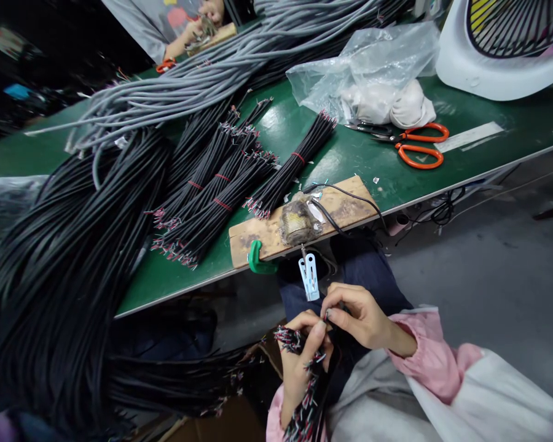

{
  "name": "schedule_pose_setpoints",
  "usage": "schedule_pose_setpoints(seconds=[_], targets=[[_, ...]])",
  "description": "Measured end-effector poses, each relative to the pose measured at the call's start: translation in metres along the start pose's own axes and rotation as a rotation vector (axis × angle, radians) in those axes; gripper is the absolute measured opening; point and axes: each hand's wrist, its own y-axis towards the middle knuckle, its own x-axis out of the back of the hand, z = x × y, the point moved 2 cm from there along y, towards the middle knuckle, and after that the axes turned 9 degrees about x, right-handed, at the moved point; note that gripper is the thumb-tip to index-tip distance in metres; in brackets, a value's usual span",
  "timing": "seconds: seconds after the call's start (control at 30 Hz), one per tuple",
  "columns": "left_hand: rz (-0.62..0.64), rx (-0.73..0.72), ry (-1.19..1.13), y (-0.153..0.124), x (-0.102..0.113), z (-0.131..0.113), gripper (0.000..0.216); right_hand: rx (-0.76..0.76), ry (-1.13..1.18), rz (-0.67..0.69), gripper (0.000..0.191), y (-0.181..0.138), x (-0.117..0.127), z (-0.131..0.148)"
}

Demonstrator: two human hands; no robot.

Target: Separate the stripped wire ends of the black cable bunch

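My left hand is closed around a bundle of black cables whose stripped ends show red, white and black wires. My right hand pinches the end of one cable, close to the left thumb. Both hands are above my lap, below the table edge. Just beyond them a light blue clothespin hangs from a metal rod at a wooden board. On that board sits a worn, yellowish block with a black cord beside it.
A green clamp grips the board at the table edge. Red-banded cable bundles, long black cables and grey cables lie on the green table. Orange-handled scissors, a plastic bag and a fan are rightward. Another person's hands work opposite.
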Motion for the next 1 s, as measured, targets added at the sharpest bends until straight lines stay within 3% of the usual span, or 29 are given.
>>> schedule_pose_setpoints(seconds=[0.37, 0.57, 0.8, 0.9, 1.0], targets=[[-0.093, 0.078, -0.059, -0.003, -0.003, -0.001, 0.026, 0.064, -0.057, 0.008, 0.017, 0.002, 0.002, 0.002], [-0.219, -0.008, 0.025, -0.004, -0.001, 0.008, 0.016, 0.0, -0.11, -0.037, 0.018, 0.002, 0.0, 0.006], [-0.003, -0.023, -0.083, -0.006, 0.0, 0.006, 0.017, -0.411, 0.507, 0.025, 0.028, -0.003, -0.007, -0.011], [-0.012, 0.003, -0.113, -0.008, -0.002, 0.003, 0.021, -0.353, 0.362, -0.046, 0.026, -0.002, -0.004, -0.012], [-0.056, 0.023, -0.13, -0.011, -0.004, 0.0, 0.025, -0.16, 0.104, -0.041, 0.02, 0.001, -0.001, -0.002]])
